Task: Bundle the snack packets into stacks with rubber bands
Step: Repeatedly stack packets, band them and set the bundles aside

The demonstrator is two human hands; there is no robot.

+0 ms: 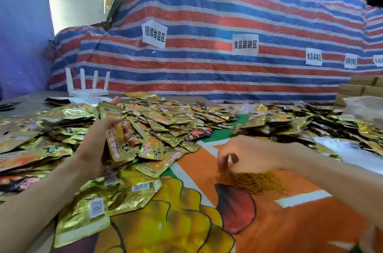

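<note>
**Barcoded gold snack packets (89,217) heaped on the table (35,100)**

Left grip (97,142) is clamped on a packet stack (114,138) at centre left. Right grip (248,155) curls into rubber bands (257,183) at centre right; pinching or not, I cannot tell. Signs (154,35) above read 捆绑食品区, 食品装袋区.

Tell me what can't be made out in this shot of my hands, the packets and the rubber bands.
Head view: how many packets the left hand holds; its fingers cover their edges.
Head view: whether the right hand has pinched any rubber bands; fingertips blur into the pile.
Head view: plastic bag at far right, cut by the frame edge.
</note>
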